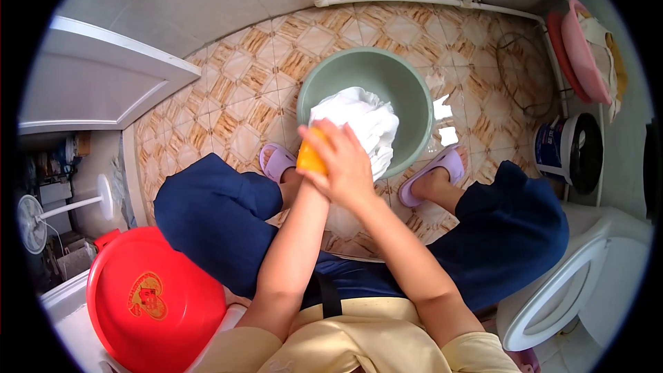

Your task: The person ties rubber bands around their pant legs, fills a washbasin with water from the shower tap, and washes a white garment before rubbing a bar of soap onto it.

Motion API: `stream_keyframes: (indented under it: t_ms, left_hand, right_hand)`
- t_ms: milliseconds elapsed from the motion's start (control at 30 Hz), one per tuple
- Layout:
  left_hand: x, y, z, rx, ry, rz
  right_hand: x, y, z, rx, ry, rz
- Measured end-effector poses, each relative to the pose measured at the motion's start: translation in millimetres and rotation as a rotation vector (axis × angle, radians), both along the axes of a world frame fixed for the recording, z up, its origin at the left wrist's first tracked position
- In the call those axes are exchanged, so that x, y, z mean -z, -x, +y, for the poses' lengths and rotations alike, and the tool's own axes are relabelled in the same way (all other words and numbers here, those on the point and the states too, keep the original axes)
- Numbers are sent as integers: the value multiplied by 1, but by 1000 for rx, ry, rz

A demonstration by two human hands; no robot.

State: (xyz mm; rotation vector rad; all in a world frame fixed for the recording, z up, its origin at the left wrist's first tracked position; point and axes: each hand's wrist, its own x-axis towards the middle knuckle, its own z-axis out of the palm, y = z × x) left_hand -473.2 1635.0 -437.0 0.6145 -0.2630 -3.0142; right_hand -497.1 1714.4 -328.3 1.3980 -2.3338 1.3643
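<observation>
Crouched over the green basin [407, 90] on the tiled floor, your right hand [345, 162] lies over your left hand [309, 166], which closes on a yellow bar [309, 157] at the white cloth [359, 121] heaped inside the basin. Wet, the bar could slip out; the basin could tip.

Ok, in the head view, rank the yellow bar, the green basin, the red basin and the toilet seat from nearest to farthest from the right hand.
1. yellow bar, under the right hand.
2. green basin, just beyond, on the floor.
3. toilet seat, far right; red basin, far left: too close to call.
</observation>
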Motion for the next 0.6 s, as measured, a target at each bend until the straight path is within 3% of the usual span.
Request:
stream_keyframes:
  t_ms: [67, 100, 133, 200, 267, 300, 400, 433, 467, 533, 567, 600]
  left_hand:
    - [14, 12, 24, -408, -57, 333]
    - [-46, 11, 6, -95, 173, 98]
    - [-65, 12, 10, -94, 173, 94]
    - [-83, 15, 17, -257, 800, 43]
    - [-77, 16, 16, -222, 777, 57]
    - [-70, 15, 14, -193, 753, 71]
    - [-49, 11, 8, -98, 676, 110]
    - [-47, 11, 7, -68, 648, 122]
    - [-56, 15, 3, -2, 1107, 145]
    - [-70, 14, 8, 43, 1103, 161]
    - [-58, 8, 7, 41, 1106, 163]
    - [-36, -1, 5, -20, 712, 118]
  right_hand:
    - [44, 21, -4, 186, -52, -165]
    - [44, 35, 1, 280, -89, -322]
    - [36, 42, 6, 308, -32, -670]
    - [41, 30, 9, 306, -88, -321]
    - [33, 3, 4, 108, -73, -142]
    - [0, -3, 6, 6, -76, -183]
    - [39, 29, -1, 142, -113, -254]
    - [46, 37, 3, 292, -166, -265]
    - [46, 38, 8, 290, -165, -266]
    - [42, 36, 15, 333, -145, -339]
    - [47, 25, 14, 336, -129, -176]
    - [46, 13, 10, 310, -110, -92]
